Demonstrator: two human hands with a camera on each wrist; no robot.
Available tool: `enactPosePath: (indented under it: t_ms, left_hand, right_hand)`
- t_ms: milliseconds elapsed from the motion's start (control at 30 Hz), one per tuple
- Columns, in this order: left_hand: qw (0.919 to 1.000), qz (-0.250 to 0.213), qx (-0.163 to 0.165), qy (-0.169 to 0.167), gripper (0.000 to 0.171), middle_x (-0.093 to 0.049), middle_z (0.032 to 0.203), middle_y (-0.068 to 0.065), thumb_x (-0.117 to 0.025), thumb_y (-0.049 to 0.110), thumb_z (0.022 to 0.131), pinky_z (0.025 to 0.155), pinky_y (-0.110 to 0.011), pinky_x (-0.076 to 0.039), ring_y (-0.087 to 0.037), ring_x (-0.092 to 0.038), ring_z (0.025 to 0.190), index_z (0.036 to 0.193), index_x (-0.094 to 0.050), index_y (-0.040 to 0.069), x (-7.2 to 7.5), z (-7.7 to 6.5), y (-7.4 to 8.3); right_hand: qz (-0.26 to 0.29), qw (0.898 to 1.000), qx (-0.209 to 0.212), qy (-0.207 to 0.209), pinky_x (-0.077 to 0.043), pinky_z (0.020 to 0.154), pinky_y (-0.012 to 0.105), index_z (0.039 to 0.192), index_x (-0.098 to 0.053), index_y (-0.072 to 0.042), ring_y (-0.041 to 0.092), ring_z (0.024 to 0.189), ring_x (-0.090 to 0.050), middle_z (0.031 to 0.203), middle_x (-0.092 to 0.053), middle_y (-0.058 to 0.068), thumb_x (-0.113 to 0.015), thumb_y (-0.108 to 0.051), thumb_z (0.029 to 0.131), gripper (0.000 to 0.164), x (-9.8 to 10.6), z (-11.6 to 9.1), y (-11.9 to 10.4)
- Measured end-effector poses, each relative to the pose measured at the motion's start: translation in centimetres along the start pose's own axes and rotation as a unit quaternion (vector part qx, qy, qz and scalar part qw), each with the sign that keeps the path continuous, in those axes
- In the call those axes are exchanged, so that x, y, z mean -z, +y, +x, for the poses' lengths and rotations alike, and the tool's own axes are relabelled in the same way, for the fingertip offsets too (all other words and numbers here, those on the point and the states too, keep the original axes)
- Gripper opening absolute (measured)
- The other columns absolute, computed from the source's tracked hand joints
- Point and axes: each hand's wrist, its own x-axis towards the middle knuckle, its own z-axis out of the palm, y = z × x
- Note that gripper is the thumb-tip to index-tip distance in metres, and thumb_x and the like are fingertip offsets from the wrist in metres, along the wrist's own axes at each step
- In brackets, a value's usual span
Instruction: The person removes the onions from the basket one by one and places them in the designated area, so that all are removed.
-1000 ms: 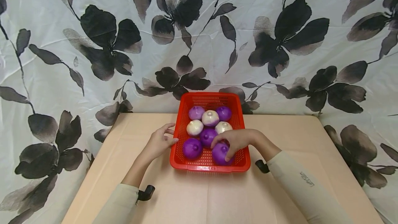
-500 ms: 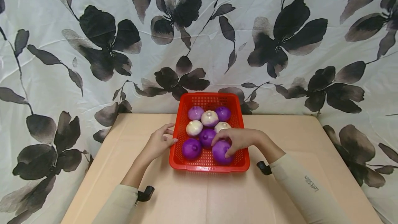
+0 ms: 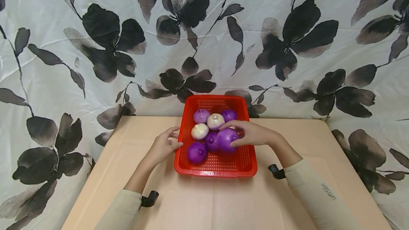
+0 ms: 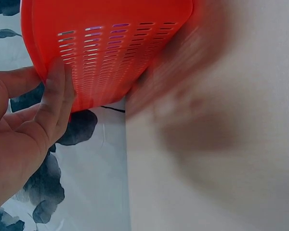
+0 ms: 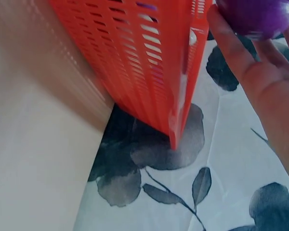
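L hand (image 3: pixel 164 145) pinches basket (image 3: pixel 215 171) rim, thumb over, fingers on outer wall, prob. to steady it, while R hand (image 3: pixel 252 134) grips 1 purple onion (image 3: pixel 227 140) from the R, held up over basket's R half w/ other onions (image 3: pixel 197 152) nearby.

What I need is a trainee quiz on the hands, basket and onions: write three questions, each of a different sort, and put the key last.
1. True or false: the left hand touches the red basket.
2. Fill in the blank: the right hand grips a ____ onion.
3. Choose one: where do the pale onions lie? A) beside the basket; B) inside the basket; C) under the basket.

Key: 1. True. 2. Purple. 3. B.
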Motion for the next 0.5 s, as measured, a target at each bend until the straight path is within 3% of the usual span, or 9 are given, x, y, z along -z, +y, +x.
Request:
enactPosePath:
  t_ms: [300, 500]
  left_hand:
    - [0.9999, -0.005, 0.009, -0.003, 0.065, -0.063, 0.125, -0.023, -0.071, 0.003, 0.094, 0.074, -0.034, -0.065, -0.019, -0.073, 0.082, 0.153, -0.045, 0.001, -0.1, -0.2, 0.4]
    - [1.0, 0.003, 0.003, -0.005, 0.062, -0.064, 0.123, -0.024, -0.071, 0.002, 0.094, 0.071, -0.032, -0.065, -0.019, -0.073, 0.08, 0.152, -0.046, -0.001, -0.1, -0.2, 0.4]
  right_hand:
    - [0.018, 0.991, 0.018, 0.134, -0.056, 0.102, 0.053, 0.145, -0.054, -0.023, 0.037, 0.127, -0.057, 0.144, -0.054, 0.011, -0.079, -0.025, 0.091, 0.06, 2.0, -1.3, 0.7]
    - [0.038, 0.978, -0.003, 0.206, -0.054, 0.104, 0.057, 0.147, -0.051, -0.019, 0.043, 0.126, -0.059, 0.145, -0.052, 0.016, -0.077, -0.023, 0.093, 0.06, 3.3, -2.5, 2.4]
